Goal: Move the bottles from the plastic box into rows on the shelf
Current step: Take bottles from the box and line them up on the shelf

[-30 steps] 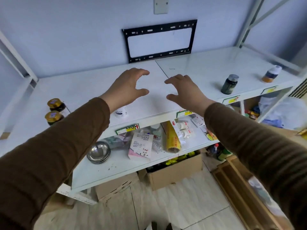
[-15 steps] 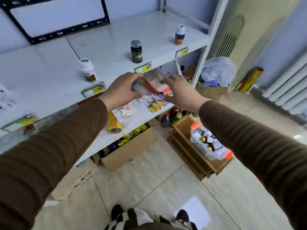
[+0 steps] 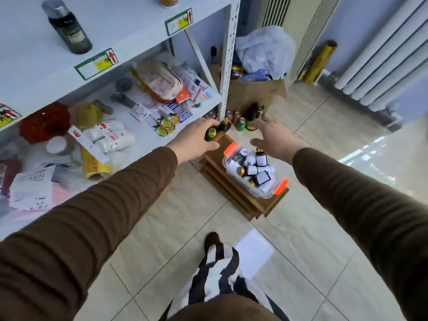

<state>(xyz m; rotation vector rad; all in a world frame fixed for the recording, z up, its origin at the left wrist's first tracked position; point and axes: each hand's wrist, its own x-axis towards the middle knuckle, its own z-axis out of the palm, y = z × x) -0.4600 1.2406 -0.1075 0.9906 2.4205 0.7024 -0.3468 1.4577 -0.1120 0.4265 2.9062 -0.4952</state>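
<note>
The white shelf [image 3: 139, 38] fills the upper left, its top board carrying one dark bottle [image 3: 69, 28] standing upright. Right of the shelf's corner post and lower, a stack of wooden trays [image 3: 240, 198] sits on the tiled floor. On that stack rests the clear plastic box [image 3: 266, 193] with orange clips, holding a jumble of small bottles [image 3: 253, 169] lying at mixed angles. Above the box hover both arms in brown sleeves. The left hand [image 3: 194, 141] is just left of the box, the right hand [image 3: 274, 141] just above it; on both, the fingers are spread, relaxed and hold nothing.
</note>
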